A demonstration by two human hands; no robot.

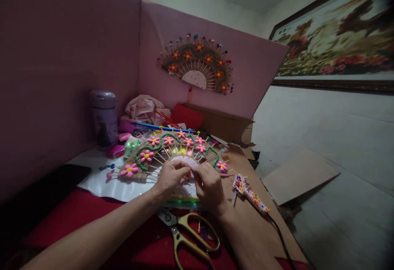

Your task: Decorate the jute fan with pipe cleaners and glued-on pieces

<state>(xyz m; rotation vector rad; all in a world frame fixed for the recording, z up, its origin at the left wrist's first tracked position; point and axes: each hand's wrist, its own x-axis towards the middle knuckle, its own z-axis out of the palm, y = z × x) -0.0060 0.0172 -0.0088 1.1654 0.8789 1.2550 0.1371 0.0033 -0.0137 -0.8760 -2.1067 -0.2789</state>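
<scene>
The left hand [174, 175] and the right hand [209, 184] are meeting fingertip to fingertip. Both grips are standing narrow, thumb and finger drawn together; whether a small piece is sitting between them cannot be told.

The near fan [175, 139] is lying directly beyond the grip, its curved edge pointing away and its band spreading to either side. Contact between fingers and fan cannot be confirmed.

Work status, judged from the fan: the band is already carrying pink flowers [147, 155] along its arc, and green cord [140, 164] is winding between them. Coloured tips are capping several sticks to the left of and beyond the grip. To the right of the grip, some stick ends are appearing bare, so the tips are seemingly remaining unfinished there.

A second fan [194, 79] is hanging on the board, high beyond the grip, and is showing a denser row of tips.

The glue gun [250, 194] is resting to the right of the grip, well apart. The scissors [176, 232] are lying on the near side of the grip.
</scene>
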